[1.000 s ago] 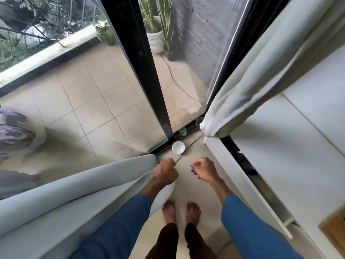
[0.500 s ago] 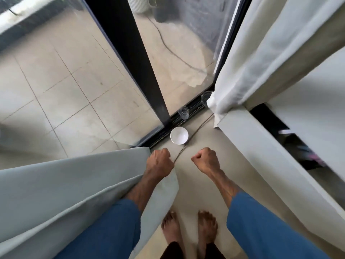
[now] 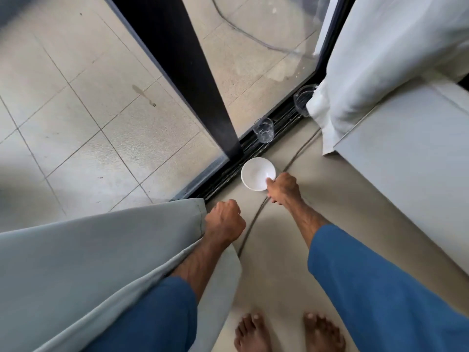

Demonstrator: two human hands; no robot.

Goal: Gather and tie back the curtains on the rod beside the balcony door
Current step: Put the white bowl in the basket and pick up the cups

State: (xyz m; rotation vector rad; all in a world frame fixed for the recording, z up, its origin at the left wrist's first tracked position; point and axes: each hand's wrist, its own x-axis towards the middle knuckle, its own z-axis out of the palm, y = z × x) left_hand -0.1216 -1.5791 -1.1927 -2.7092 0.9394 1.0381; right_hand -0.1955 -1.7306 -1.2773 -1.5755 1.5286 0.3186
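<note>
Curtain (image 3: 101,250) on the left stays bunched in the left hand's (image 3: 224,221) tight fist, while the right hand (image 3: 283,189) has reached out beside the white bowl (image 3: 256,174) and seems to pinch the cord (image 3: 248,229), so tying looks close.

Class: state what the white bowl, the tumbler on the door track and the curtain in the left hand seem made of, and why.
White bowl: probably glazed ceramic, possibly plastic; opaque, smooth, glossy highlight. Tumbler: clear glass or plastic; the track shows through it. The curtain gripped by the left hand: matte woven fabric; soft folds, no shine.
</note>
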